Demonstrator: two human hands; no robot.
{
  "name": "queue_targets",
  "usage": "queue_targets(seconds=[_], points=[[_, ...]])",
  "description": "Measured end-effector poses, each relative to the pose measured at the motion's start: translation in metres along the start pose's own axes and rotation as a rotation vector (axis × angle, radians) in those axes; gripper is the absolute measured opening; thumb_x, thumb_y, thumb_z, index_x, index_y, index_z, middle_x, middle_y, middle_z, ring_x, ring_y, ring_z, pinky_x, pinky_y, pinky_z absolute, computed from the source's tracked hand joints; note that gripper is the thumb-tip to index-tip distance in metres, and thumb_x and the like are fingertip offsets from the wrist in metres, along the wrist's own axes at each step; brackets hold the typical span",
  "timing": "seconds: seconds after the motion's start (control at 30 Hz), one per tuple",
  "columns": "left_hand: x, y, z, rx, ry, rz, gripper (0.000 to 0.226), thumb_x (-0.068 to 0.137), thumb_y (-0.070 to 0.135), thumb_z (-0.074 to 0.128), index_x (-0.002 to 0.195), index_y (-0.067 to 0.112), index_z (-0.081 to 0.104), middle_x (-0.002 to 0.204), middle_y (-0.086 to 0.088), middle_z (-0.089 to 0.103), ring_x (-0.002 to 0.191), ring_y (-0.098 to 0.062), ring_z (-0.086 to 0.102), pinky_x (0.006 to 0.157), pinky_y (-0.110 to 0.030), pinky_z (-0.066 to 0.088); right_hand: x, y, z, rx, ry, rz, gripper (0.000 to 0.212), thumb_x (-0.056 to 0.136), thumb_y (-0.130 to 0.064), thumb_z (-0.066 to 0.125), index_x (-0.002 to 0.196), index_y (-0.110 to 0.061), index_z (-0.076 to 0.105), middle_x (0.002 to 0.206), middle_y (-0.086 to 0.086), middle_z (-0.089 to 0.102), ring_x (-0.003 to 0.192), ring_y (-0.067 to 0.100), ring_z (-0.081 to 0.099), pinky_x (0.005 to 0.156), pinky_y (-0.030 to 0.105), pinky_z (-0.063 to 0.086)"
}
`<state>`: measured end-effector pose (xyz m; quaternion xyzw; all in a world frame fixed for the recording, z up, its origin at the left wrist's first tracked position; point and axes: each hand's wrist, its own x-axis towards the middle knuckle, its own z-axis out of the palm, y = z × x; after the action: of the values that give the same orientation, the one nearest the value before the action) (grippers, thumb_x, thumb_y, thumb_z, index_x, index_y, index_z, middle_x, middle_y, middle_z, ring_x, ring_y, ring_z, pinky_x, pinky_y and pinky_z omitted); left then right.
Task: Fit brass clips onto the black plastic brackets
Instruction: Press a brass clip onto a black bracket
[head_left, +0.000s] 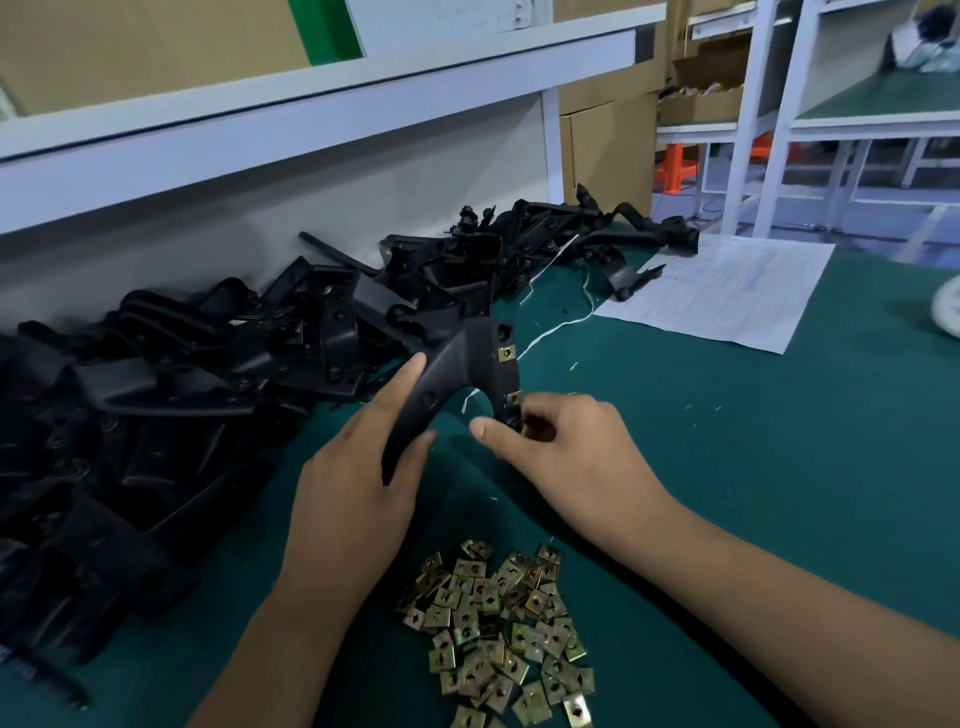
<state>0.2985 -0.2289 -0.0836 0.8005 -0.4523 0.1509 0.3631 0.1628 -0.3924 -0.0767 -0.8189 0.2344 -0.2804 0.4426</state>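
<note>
My left hand (358, 467) grips the long arm of the black bracket (457, 374), index finger (402, 376) stretched up along its outer side, thumb on the near side, forearm coming up from bottom left. Bracket is lifted off the green mat (727, 441), curved part above my fingers. My right hand (566, 447) comes in from the right, fingers curled, pinching the bracket's short lower end between thumb (488, 430) and index finger. 2 brass clips (507, 353) sit on that short arm, 1 just above my right fingertips, 1 higher. Loose clip pile (498, 623) on the mat below both wrists. Heap of brackets (208, 374) left of my left hand. Paper sheet (727, 291) beyond my right hand.
</note>
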Motion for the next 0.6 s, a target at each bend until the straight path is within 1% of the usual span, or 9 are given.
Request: queue_targets(seconds=[0.07,0.1,0.17,0.23,0.33,0.43,0.53,0.6], points=[[-0.0001,0.0012,0.0002,-0.011,-0.017,0.004,0.067,0.097,0.042,0.061,0.155,0.056,0.032,0.143,0.019,0.06,0.127,0.001,0.058,0.103,-0.024,0.049,0.0002,-0.0012,0.0,-0.057,0.032,0.0,0.056,0.089,-0.063,0.067,0.065,-0.013,0.057,0.056,0.001,0.056,0.051,0.014,0.048,0.052,0.03,0.041],[0.0,0.0017,0.0003,-0.014,-0.021,0.005,0.067,0.097,0.041,0.063,0.155,0.055,0.033,0.143,0.02,0.06,0.128,0.001,0.058,0.103,-0.024,0.049,0.0001,-0.0013,-0.0003,-0.079,0.04,0.004,0.058,0.09,-0.065,0.065,0.063,-0.015,0.054,0.055,0.002,0.054,0.052,0.016,0.048,0.052,0.032,0.041],[0.0,0.0012,0.0005,-0.025,-0.022,0.005,0.068,0.096,0.038,0.065,0.154,0.055,0.035,0.143,0.022,0.06,0.128,0.002,0.058,0.104,-0.025,0.049,-0.0006,-0.0021,-0.0009,-0.132,0.055,-0.002,0.06,0.09,-0.067,0.062,0.059,-0.018,0.047,0.051,-0.001,0.048,0.051,0.017,0.046,0.051,0.033,0.038],[0.0004,0.0005,0.0002,-0.041,-0.023,-0.006,0.068,0.095,0.037,0.067,0.153,0.056,0.037,0.142,0.024,0.06,0.128,0.005,0.057,0.106,-0.026,0.049,-0.0019,-0.0032,-0.0008,-0.197,0.067,-0.019,0.063,0.09,-0.069,0.059,0.058,-0.017,0.044,0.051,-0.001,0.047,0.051,0.017,0.048,0.05,0.032,0.036],[0.0008,-0.001,0.0011,-0.058,-0.02,-0.022,0.069,0.093,0.033,0.07,0.15,0.058,0.04,0.137,0.029,0.061,0.124,0.011,0.057,0.105,-0.02,0.049,-0.0034,-0.0039,-0.0013,-0.251,0.077,-0.04,0.064,0.09,-0.071,0.053,0.061,-0.016,0.045,0.053,0.0,0.049,0.054,0.02,0.052,0.049,0.031,0.034],[0.0014,-0.0014,0.0023,-0.081,-0.022,-0.02,0.07,0.092,0.03,0.072,0.149,0.058,0.042,0.137,0.032,0.059,0.125,0.012,0.056,0.106,-0.015,0.044,-0.0044,-0.0041,-0.0022,-0.27,0.045,-0.064,0.062,0.094,-0.068,0.051,0.061,-0.016,0.044,0.054,0.0,0.048,0.056,0.023,0.052,0.051,0.033,0.035],[0.0015,-0.0017,0.0028,-0.08,-0.029,0.003,0.07,0.092,0.031,0.072,0.149,0.058,0.042,0.138,0.035,0.057,0.126,0.014,0.054,0.106,-0.008,0.039,-0.0033,-0.0026,-0.0028,-0.3,0.027,-0.082,0.061,0.097,-0.064,0.049,0.062,-0.015,0.044,0.054,0.0,0.048,0.058,0.025,0.052,0.053,0.035,0.038],[0.0026,-0.0017,0.0042,-0.086,-0.048,-0.007,0.07,0.092,0.032,0.072,0.149,0.06,0.041,0.137,0.035,0.058,0.126,0.014,0.054,0.105,-0.006,0.039,-0.0026,-0.0008,-0.0035,-0.311,0.02,-0.099,0.06,0.099,-0.063,0.048,0.063,-0.015,0.044,0.055,0.0,0.049,0.059,0.026,0.053,0.054,0.037,0.04]])
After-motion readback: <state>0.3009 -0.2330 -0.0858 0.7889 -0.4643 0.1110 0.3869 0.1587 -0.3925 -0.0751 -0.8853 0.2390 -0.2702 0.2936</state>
